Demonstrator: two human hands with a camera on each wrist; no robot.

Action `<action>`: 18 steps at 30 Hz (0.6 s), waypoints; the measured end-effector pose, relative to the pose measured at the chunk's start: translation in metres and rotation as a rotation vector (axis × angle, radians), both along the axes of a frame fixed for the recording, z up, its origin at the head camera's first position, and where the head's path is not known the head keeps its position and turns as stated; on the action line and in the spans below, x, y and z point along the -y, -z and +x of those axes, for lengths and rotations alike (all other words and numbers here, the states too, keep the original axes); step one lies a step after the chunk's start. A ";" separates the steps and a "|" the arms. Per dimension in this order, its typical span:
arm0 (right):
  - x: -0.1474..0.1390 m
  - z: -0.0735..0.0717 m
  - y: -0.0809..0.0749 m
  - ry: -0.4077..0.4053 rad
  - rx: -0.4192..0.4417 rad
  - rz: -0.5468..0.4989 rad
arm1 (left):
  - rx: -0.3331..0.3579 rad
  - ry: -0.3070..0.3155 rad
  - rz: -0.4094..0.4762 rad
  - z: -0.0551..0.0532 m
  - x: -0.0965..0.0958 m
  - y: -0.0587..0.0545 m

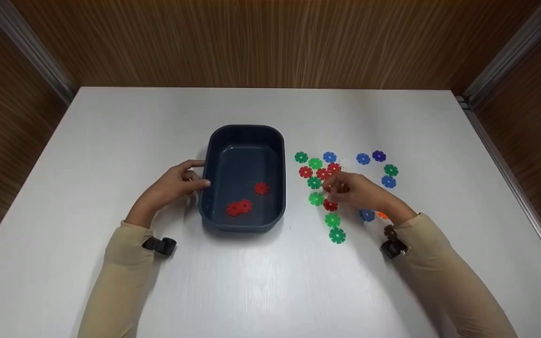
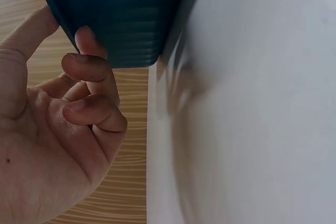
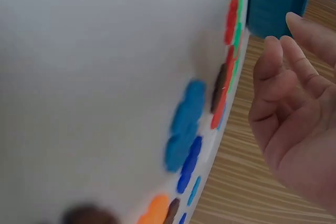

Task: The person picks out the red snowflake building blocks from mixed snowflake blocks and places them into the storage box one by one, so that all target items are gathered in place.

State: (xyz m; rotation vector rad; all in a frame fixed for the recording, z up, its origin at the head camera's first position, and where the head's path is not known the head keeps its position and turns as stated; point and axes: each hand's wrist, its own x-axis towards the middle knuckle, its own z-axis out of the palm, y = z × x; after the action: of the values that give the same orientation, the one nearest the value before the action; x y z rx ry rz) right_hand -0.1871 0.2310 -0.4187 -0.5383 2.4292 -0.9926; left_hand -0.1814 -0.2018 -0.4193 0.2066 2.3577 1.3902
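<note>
Wood-grain panels rise behind a white bench, where a person in beige sleeves has both hands at work. Red discs, notched at the rim, lie clustered on the bench just right of a dark blue bin. Over the cluster hovers the right hand, its grip loose, fingers bent and tips slightly apart. More red discs sit inside the bin toward its near end, one alone and others overlapping. At the bin's left side, the left hand has its grip clamped on the rim, thumb over the edge. Green discs surround the red cluster on the bench. Farther right lie blue discs, a purple-blue disc and an orange disc, half hidden by the arm, with a brown disc beside the black wrist camera.
</note>
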 end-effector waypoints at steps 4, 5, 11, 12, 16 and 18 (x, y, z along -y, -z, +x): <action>-0.004 0.000 0.003 -0.029 0.010 0.030 | 0.005 -0.007 0.003 0.000 0.001 0.001; -0.005 0.001 0.003 -0.035 0.005 0.043 | 0.005 -0.006 0.004 0.001 0.001 0.001; -0.005 0.003 0.001 -0.069 -0.048 0.167 | 0.005 -0.004 0.015 0.001 0.001 0.002; -0.005 0.003 0.001 -0.072 -0.052 0.187 | 0.004 -0.004 0.014 0.000 0.000 0.003; -0.001 0.003 0.000 -0.073 -0.059 0.248 | 0.009 -0.010 0.011 0.000 0.002 0.002; 0.000 0.003 0.000 -0.074 -0.063 0.266 | 0.011 -0.011 0.015 0.000 0.002 0.001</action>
State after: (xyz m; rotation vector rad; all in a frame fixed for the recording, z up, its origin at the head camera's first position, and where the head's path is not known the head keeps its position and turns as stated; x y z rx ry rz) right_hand -0.1837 0.2306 -0.4191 -0.5672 2.5239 -0.6173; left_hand -0.1811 -0.2039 -0.4207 0.1896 2.3437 1.4110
